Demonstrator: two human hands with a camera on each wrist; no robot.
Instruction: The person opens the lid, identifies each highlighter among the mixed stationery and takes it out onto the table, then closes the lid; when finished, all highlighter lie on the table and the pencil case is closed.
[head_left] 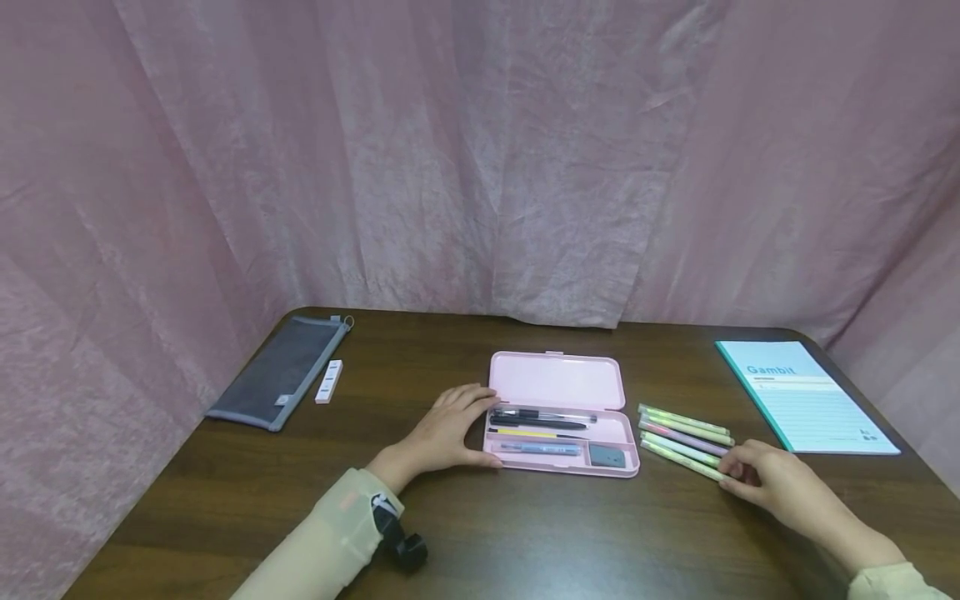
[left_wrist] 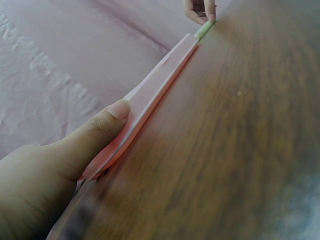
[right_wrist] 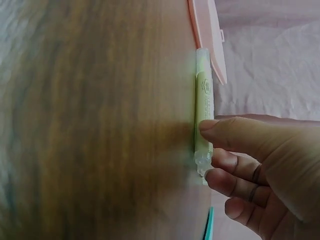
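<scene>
A pink pencil case (head_left: 555, 379) lies on the table with its lid tipped back. Inside are black pens (head_left: 540, 422), a yellow pencil (head_left: 532, 433), a blue pen (head_left: 540, 448) and a grey eraser (head_left: 607, 456). My left hand (head_left: 450, 429) holds the case's left end, thumb at its front side and fingers toward the back corner. Right of the case, several highlighters (head_left: 678, 442) lie side by side in green, pink and purple. At their right ends is my right hand (head_left: 780, 483), its thumb against the nearest green highlighter (right_wrist: 204, 105) and its other fingers curled behind.
A grey zip pouch (head_left: 277, 371) lies at the far left beside a small white-and-pink block (head_left: 328, 382). On the right is a teal-edged notebook (head_left: 810, 400). A pink curtain (head_left: 480, 167) hangs behind the wooden table (head_left: 585, 542).
</scene>
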